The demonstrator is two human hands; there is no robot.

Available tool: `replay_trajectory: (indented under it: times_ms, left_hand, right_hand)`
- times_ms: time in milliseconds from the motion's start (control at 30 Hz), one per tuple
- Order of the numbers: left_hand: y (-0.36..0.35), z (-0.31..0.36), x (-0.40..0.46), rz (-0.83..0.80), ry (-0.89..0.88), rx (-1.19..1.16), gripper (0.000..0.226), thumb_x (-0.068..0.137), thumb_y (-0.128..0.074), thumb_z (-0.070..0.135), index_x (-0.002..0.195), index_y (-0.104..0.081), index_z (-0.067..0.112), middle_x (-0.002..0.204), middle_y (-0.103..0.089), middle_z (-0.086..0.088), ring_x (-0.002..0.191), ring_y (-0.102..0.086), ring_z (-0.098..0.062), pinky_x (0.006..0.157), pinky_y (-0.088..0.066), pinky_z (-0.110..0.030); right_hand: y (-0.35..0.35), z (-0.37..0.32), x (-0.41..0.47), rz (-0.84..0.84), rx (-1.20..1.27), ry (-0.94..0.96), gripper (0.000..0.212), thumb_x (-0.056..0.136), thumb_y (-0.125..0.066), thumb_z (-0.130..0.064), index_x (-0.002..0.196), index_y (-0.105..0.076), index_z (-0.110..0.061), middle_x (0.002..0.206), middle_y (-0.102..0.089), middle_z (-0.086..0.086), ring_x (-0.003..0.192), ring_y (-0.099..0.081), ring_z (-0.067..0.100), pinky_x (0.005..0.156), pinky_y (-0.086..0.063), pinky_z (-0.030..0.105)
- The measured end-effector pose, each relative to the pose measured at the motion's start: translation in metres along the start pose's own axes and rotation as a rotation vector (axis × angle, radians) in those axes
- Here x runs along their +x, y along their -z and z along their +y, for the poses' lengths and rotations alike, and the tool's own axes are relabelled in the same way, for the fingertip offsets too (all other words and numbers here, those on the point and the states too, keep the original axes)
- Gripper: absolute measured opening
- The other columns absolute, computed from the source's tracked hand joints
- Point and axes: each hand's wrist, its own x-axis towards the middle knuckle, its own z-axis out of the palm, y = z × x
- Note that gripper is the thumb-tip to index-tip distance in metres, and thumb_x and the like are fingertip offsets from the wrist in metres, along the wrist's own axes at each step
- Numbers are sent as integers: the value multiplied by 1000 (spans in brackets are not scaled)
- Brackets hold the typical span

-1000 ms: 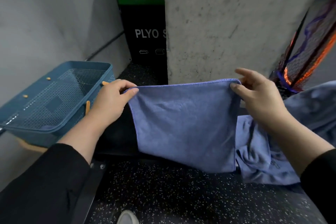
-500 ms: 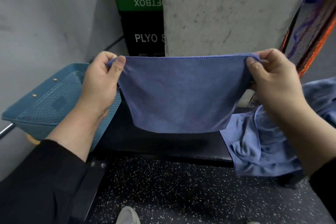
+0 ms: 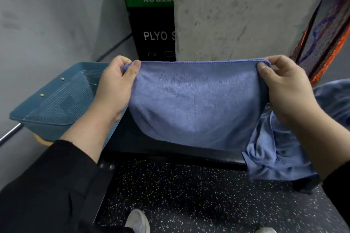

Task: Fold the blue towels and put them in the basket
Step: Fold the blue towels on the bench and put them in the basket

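A blue towel [image 3: 197,104] hangs in the air in front of me, doubled over, its top edge stretched taut. My left hand [image 3: 115,89] pinches its upper left corner between thumb and fingers. My right hand [image 3: 284,89] pinches the upper right corner the same way. The towel's lower edge sags in a curve above a black bench [image 3: 170,149]. A teal mesh basket [image 3: 55,100] stands on the bench at the left, partly behind my left hand. More blue towels [image 3: 274,157] lie crumpled at the right, draped over the bench's front edge.
A concrete pillar [image 3: 246,15] rises right behind the bench. Stacked green and black plyo boxes [image 3: 151,24] stand to its left. Dark netting with orange straps [image 3: 325,34] hangs at the far right. Speckled black floor and my shoes [image 3: 138,221] lie below.
Both hands lifted the towel off the bench and up in front of me, then lowered it slightly. The towel hangs shorter than a second ago.
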Motion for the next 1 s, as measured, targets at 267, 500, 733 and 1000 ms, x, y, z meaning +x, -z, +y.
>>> replay_trajectory:
  times_ms: [267,500,733,1000]
  left_hand:
    - [17,4,0,-331,237,-299,24,98,-60,33,79,-53,20,71,-52,3,61,-48,-9,55,-43,-22]
    - [-7,-44,64,-210,215,48,26,99,-63,36,79,-55,22,61,-52,7,50,-43,-10,41,-35,-24]
    - [-51,-135,65,-179,193,495,25,96,-66,32,117,-62,18,97,-64,1,93,-62,-21,85,-51,-36]
    - [-47,-192,-27,-927,-84,1022,52,100,-49,53,146,-48,31,150,-39,8,141,-33,-15,114,-27,-40]
  right_hand:
    - [2,2,-1,-107,161,-151,13,98,-61,-32,93,-70,-25,84,-69,0,75,-60,16,65,-50,37]
    - [-39,33,44,-81,49,-201,18,97,-62,-30,100,-70,-14,80,-66,3,71,-54,18,62,-47,35]
    - [-90,118,67,-367,-626,-255,63,90,-73,-33,143,-47,-11,138,-58,15,120,-59,34,97,-47,40]
    - [-129,151,-56,-1053,-825,-11,65,98,-52,-52,155,-32,-26,165,-21,-1,148,-29,22,119,-25,35]
